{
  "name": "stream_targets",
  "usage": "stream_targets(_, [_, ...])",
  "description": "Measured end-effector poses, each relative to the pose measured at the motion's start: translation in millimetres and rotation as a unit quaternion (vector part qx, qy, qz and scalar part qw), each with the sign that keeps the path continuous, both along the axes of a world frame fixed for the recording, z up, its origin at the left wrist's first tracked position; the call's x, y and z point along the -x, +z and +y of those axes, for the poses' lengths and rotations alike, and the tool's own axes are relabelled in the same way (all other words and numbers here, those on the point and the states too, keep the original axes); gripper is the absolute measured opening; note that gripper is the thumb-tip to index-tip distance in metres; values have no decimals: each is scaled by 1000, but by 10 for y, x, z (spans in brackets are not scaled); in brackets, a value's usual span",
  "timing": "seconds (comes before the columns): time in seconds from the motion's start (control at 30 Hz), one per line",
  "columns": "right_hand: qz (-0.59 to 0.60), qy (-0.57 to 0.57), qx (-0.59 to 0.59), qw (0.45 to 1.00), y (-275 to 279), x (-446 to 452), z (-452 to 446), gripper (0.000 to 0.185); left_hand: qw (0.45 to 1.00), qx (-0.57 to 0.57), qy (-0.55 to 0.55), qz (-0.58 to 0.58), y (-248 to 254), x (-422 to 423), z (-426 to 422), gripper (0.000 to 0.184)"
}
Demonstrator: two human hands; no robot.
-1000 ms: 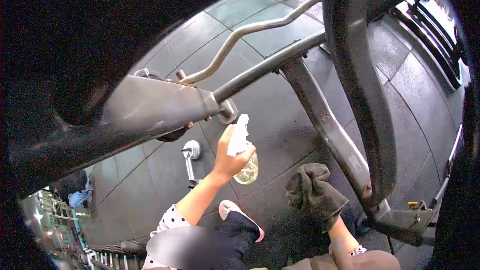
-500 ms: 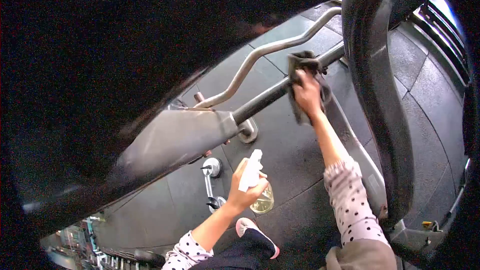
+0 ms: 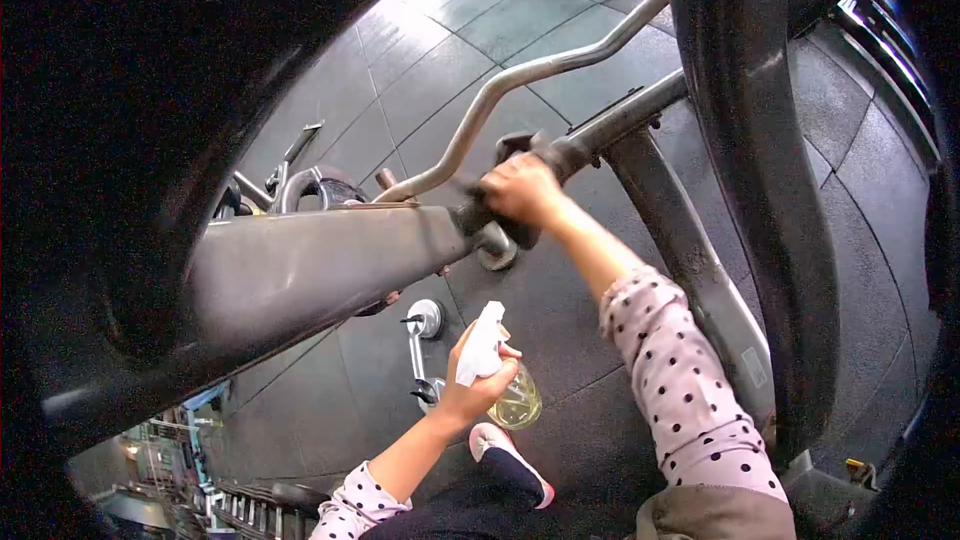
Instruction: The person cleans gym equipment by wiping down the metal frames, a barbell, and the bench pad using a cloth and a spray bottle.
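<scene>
My right hand [image 3: 522, 190] is closed around a dark cloth [image 3: 517, 145], which wraps the black bar [image 3: 630, 118] of a gym machine close to where it meets a grey metal beam [image 3: 320, 255]. Motion smears the cloth's edges. Lower down, my left hand [image 3: 478, 385] grips a spray bottle [image 3: 516, 402] by its neck. Its white trigger head [image 3: 483, 343] points up, and pale yellow liquid shows in the clear body. The bottle hangs apart from the machine, above the floor.
A bent metal tube [image 3: 480, 115] runs above the bar. A thick dark curved pad [image 3: 745, 190] stands at right, and a large dark shape covers the upper left. A metal handle piece [image 3: 417, 345] shows left of the bottle. My shoe [image 3: 490, 438] is on the tiled floor [image 3: 570, 310].
My right hand and the cloth have slid down the bar to the left, toward the grey beam. The left hand with the bottle has shifted slightly left. The view has tilted, showing more floor.
</scene>
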State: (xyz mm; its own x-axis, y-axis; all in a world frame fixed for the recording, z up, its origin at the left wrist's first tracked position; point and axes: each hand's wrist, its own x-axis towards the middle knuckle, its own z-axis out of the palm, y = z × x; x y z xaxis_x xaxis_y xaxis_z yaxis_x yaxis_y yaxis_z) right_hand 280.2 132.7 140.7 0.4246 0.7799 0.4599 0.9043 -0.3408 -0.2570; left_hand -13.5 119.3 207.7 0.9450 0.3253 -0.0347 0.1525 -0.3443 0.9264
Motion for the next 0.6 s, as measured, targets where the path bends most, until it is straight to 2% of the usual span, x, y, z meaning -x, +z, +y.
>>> stream_targets(0.03, [66, -39, 100, 992, 150, -239, -148, 24, 1000, 4, 1, -4, 18, -7, -24, 33])
stream_targets(0.07, [67, -117, 75, 988, 158, -447, -398, 23, 1000, 6, 3, -10, 41, -9, -45, 34])
stream_targets(0.1, [-45, -150, -18, 987, 75, -626, -668, 25, 1000, 7, 5, -15, 55, 8, -46, 34])
stream_targets(0.17, [6, -211, -36, 977, 4, -1020, -1038, 29, 1000, 0, 10, -14, 52, 75, 5, 34])
stream_targets(0.23, [-114, -314, -168, 927, -295, -1285, -1243, 29, 1000, -9, 13, -13, 62, 146, 72, 34])
stream_targets(0.33, [12, -291, -68, 954, -129, -1043, -1149, 33, 1000, -10, 26, -10, 99, 226, 91, 34])
stream_targets(0.4, [-37, -221, -81, 971, -183, -763, -826, 28, 1000, -20, 15, 1, 74, 244, 124, 34])
stream_targets(0.47, [-33, -177, -88, 980, -147, -355, -404, 18, 1000, -15, 8, 7, 49, 258, 135, 34])
stream_targets(0.5, [-1, -149, -26, 989, -104, -145, -205, 16, 1000, -3, 6, 5, 34, 255, 132, 35])
stream_targets(0.6, [57, -56, -223, 972, -219, 487, 345, 22, 1000, 5, 2, 0, 29, 196, 108, 36])
